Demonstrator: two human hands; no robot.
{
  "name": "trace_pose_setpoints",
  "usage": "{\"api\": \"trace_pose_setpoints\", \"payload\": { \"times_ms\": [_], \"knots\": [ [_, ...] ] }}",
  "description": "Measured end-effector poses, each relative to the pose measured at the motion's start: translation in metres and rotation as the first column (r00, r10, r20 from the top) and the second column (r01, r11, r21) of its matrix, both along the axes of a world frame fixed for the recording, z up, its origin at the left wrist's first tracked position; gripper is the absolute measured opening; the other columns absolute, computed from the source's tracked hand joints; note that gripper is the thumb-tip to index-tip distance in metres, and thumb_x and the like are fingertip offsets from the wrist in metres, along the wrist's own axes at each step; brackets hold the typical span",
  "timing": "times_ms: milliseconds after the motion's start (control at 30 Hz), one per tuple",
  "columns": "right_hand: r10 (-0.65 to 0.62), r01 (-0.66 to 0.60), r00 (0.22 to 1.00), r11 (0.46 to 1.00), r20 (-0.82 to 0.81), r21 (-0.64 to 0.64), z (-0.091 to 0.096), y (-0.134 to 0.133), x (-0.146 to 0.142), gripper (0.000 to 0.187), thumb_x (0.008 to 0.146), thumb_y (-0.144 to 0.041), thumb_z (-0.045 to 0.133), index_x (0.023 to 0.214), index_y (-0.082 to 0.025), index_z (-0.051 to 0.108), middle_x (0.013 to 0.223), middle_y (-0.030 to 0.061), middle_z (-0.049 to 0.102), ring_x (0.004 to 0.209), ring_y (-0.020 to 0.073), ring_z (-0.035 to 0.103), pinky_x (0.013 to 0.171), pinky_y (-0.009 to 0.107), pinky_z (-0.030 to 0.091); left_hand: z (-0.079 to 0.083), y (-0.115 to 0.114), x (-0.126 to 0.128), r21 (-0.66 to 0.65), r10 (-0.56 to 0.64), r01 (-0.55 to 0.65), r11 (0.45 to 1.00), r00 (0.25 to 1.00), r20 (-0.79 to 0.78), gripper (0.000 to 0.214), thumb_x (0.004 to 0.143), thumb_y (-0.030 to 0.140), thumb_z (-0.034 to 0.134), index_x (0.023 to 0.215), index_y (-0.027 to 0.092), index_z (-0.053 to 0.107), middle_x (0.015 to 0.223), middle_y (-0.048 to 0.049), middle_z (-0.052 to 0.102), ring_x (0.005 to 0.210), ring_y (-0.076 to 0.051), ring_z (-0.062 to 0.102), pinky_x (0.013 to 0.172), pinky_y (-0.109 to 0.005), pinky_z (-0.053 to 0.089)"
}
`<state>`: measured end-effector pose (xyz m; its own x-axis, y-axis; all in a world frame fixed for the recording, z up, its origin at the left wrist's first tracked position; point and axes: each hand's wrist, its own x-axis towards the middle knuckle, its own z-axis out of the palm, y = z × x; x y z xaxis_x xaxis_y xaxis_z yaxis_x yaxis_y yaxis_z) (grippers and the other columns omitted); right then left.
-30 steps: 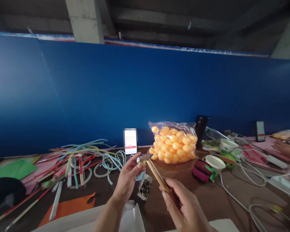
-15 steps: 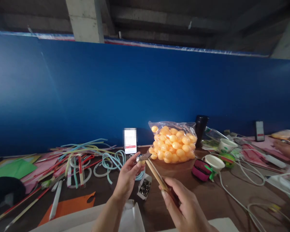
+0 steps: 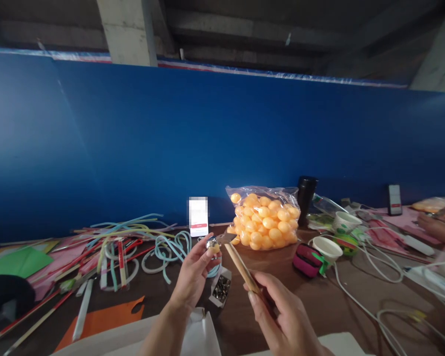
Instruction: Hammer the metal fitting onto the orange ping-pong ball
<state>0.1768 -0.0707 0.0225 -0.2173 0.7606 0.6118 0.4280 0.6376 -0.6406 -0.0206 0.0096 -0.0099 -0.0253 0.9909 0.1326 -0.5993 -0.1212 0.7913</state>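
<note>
My left hand (image 3: 193, 277) is raised over the brown table (image 3: 278, 277), its fingertips pinched on a small shiny metal piece (image 3: 211, 244). My right hand (image 3: 282, 316) grips the lower end of a wooden stick (image 3: 241, 267). The stick slants up to the left, and its tip meets the metal piece. Just below both hands lies a small open box of metal tacks (image 3: 221, 288).
A clear bag of orange balls (image 3: 264, 223) stands behind the hands, with a dark cup (image 3: 306, 195) beside it. Coloured tubes and sticks (image 3: 133, 242) cover the left. Paper cups (image 3: 328, 247), a pink pouch (image 3: 308, 258) and white cables (image 3: 371, 296) lie right. Another person's hand (image 3: 435, 228) rests far right.
Both hands keep the same hold on the metal piece and the stick. The view has shifted slightly, nothing else moved.
</note>
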Motion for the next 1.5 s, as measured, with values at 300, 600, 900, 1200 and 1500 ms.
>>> {"api": "trace_pose_setpoints", "payload": {
  "times_ms": [300, 600, 900, 1200, 1500],
  "knots": [
    [0.011, -0.011, 1.000, 1.000, -0.009, 0.011, -0.0033, 0.0024, 0.0004, 0.026, 0.092, -0.022, 0.049, 0.118, -0.022, 0.055, 0.097, 0.0083, 0.070, 0.081, 0.0202, 0.070, 0.071, 0.024, 0.058, 0.0001, -0.0006, -0.0007, 0.013, -0.055, 0.055, 0.998, 0.997, 0.049, 0.042, 0.078, 0.023, 0.071, 0.120, 0.024, 0.066, 0.100, -0.0058, 0.071, 0.082, -0.013, 0.065, 0.073, -0.023, 0.052],
    [0.033, -0.033, 0.998, 0.999, 0.062, 0.001, -0.0017, 0.0018, 0.0012, 0.028, 0.093, -0.020, 0.048, 0.121, -0.022, 0.051, 0.104, 0.0100, 0.068, 0.089, 0.0211, 0.068, 0.079, 0.028, 0.056, 0.0001, 0.0006, -0.0002, 0.000, -0.029, 0.029, 1.000, 0.999, 0.021, 0.044, 0.075, 0.024, 0.074, 0.119, 0.023, 0.066, 0.102, -0.0061, 0.069, 0.081, -0.012, 0.064, 0.075, -0.024, 0.053],
    [0.029, -0.025, 0.993, 0.999, 0.111, -0.039, -0.0069, 0.0049, 0.0023, 0.028, 0.092, -0.020, 0.048, 0.119, -0.021, 0.052, 0.105, 0.0104, 0.069, 0.091, 0.0224, 0.068, 0.079, 0.028, 0.056, 0.0037, -0.0021, 0.0013, -0.017, -0.017, 0.016, 1.000, 0.999, -0.031, 0.044, 0.076, 0.025, 0.074, 0.119, 0.021, 0.066, 0.103, -0.0064, 0.069, 0.083, -0.014, 0.064, 0.076, -0.025, 0.052],
    [0.030, -0.024, 0.991, 0.999, 0.131, -0.045, -0.0084, 0.0055, 0.0033, 0.030, 0.092, -0.020, 0.049, 0.122, -0.021, 0.051, 0.108, 0.0101, 0.068, 0.094, 0.0220, 0.067, 0.083, 0.029, 0.054, 0.0036, -0.0010, 0.0024, -0.024, -0.003, 0.002, 1.000, 0.998, -0.059, 0.045, 0.075, 0.027, 0.075, 0.118, 0.020, 0.066, 0.100, -0.0058, 0.069, 0.081, -0.014, 0.065, 0.079, -0.027, 0.051],
    [0.014, -0.006, 0.991, 0.998, 0.133, -0.062, -0.0084, 0.0071, 0.0032, 0.029, 0.093, -0.020, 0.048, 0.122, -0.022, 0.051, 0.109, 0.0096, 0.068, 0.095, 0.0218, 0.067, 0.084, 0.030, 0.054, 0.0024, 0.0006, 0.0035, -0.005, 0.035, -0.037, 0.999, 0.982, -0.185, 0.052, 0.074, 0.033, 0.074, 0.123, 0.019, 0.063, 0.104, -0.0092, 0.069, 0.086, -0.017, 0.065, 0.085, -0.032, 0.051]
  ]
}}
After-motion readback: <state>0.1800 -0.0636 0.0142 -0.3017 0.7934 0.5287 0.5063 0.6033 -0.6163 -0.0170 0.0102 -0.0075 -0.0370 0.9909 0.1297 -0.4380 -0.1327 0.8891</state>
